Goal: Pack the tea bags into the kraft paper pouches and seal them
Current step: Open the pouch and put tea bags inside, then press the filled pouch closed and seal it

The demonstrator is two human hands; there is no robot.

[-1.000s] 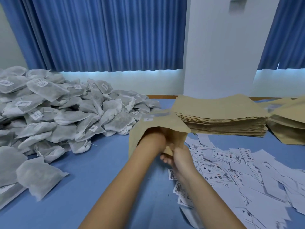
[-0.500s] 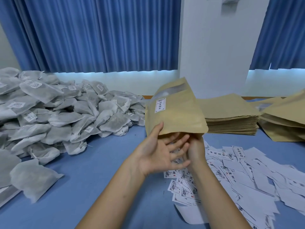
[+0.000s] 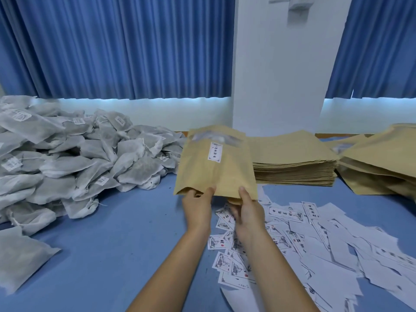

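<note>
In both hands (image 3: 198, 210) (image 3: 247, 215), upright kraft pouch (image 3: 227, 174)

Soft, even daylight glows beneath the curtains (image 3: 117, 52); edges bow (wide-angle), slight motion blur.

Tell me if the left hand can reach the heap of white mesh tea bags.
Probably yes. The heap of white mesh tea bags lies to its left across bare blue table. The left hand must first release the brown kraft paper pouch, which the right hand also holds.

Tea bags (image 3: 67, 163) left, pouch stack (image 3: 292, 163) right
</note>
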